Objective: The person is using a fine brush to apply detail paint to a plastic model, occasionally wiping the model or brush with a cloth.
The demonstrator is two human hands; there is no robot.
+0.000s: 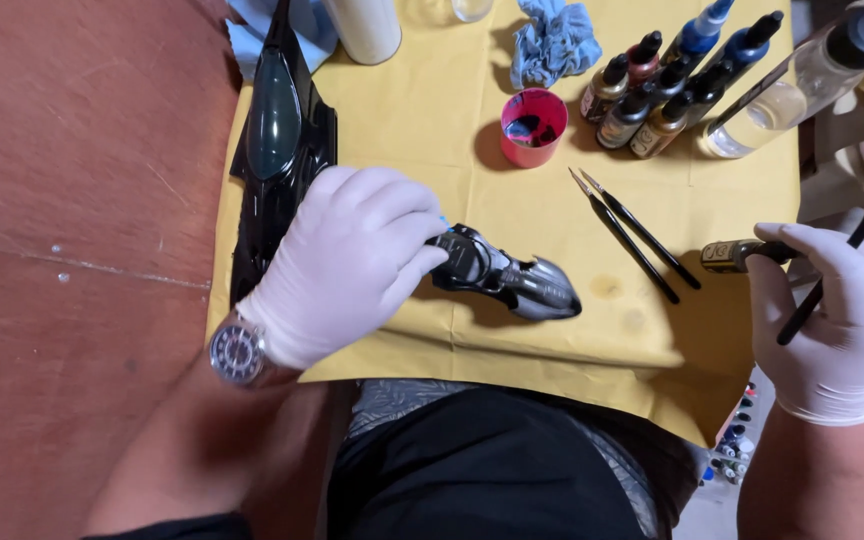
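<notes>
My left hand [352, 262], in a white glove with a wristwatch below it, grips the back end of a small glossy black and silver model part [507, 278] that rests on yellow paper [422, 110]. My right hand [832, 320], also gloved, holds a small dark paint bottle [732, 256] between the fingertips and a thin black brush [842, 265] slanting up to the right.
A large black model body [277, 140] lies along the paper's left edge. A red cup [534, 127] with dark paint, a blue cloth [554, 40], a cluster of several dropper bottles [667, 90], a clear bottle [802, 85] and two loose brushes [632, 235] sit further back. The brown table [72, 200] lies left.
</notes>
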